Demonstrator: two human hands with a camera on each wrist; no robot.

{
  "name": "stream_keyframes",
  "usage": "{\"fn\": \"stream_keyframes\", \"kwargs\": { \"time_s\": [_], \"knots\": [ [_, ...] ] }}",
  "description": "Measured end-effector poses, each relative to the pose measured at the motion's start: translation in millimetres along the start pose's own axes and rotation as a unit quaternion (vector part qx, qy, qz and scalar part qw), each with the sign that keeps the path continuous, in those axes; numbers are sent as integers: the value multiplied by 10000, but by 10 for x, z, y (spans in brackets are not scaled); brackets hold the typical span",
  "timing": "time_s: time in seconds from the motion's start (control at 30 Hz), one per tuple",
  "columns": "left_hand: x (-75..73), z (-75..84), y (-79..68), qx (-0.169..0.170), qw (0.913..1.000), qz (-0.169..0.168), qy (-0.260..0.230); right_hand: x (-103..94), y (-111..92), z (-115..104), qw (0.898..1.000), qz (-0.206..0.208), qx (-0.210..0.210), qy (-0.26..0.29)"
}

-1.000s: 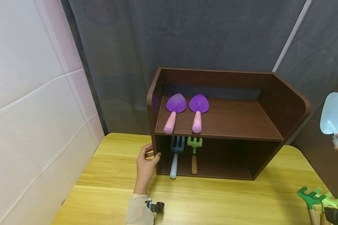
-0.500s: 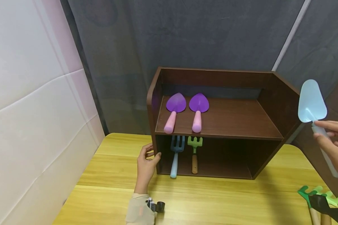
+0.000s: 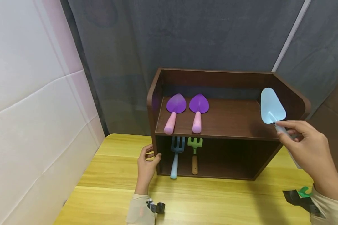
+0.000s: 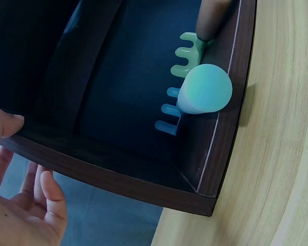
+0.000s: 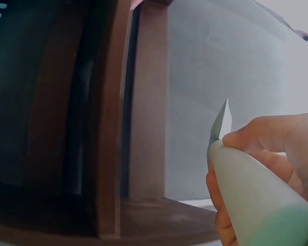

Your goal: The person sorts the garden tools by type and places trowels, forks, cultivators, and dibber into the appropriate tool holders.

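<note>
My right hand (image 3: 312,150) pinches the handle of a light blue garden trowel (image 3: 271,107), its blade up, in front of the right part of a brown two-tier shelf (image 3: 231,117). In the right wrist view the trowel's handle (image 5: 256,200) lies between thumb and fingers. My left hand (image 3: 146,170) grips the shelf's left side panel, thumb inside and fingers outside. Two purple trowels (image 3: 176,103) with pink handles lie side by side on the upper tier. Below them a blue hand fork (image 3: 174,157) and a green hand rake (image 3: 195,153) with a wooden handle stand in the lower tier.
The shelf stands on a yellow wood-grain table (image 3: 208,200). At the right, part of a green hand rake (image 3: 304,192) shows beside the right sleeve. A grey curtain (image 3: 214,34) hangs behind and a white panel (image 3: 36,118) stands at the left.
My right hand has carried the light blue trowel leftward from the right edge of the head view to the shelf's right side. The left hand stays on the side panel.
</note>
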State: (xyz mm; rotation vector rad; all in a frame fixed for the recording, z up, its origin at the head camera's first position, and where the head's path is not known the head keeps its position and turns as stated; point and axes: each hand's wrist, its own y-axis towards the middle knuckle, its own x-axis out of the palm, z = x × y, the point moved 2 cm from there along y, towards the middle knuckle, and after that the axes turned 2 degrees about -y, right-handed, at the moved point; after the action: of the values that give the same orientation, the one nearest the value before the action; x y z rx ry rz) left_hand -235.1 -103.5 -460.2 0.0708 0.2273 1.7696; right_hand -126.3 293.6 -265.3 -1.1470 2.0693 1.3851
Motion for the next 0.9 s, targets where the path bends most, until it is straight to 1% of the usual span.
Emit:
{"fn": "stream_keyframes", "kwargs": {
  "time_s": [0.17, 0.37, 0.47, 0.7, 0.9],
  "knots": [
    [-3, -9, 8, -11, 10000, 3, -11, 151, 59, -8, 9988, -403, 201, 174],
    [-7, -10, 10, -14, 10000, -7, 6, 333, 161, -6, 9943, -879, 522, 305],
    [-1, -12, 8, -22, 10000, -16, 3, 405, 216, -16, 9929, -976, 576, 366],
    [-12, -28, 16, -12, 10000, -40, 38, 559, 312, -52, 9911, -1057, 695, 419],
    [-4, -46, 28, -16, 10000, -49, 31, 609, 369, -77, 9888, -1166, 863, 357]
  ]
}}
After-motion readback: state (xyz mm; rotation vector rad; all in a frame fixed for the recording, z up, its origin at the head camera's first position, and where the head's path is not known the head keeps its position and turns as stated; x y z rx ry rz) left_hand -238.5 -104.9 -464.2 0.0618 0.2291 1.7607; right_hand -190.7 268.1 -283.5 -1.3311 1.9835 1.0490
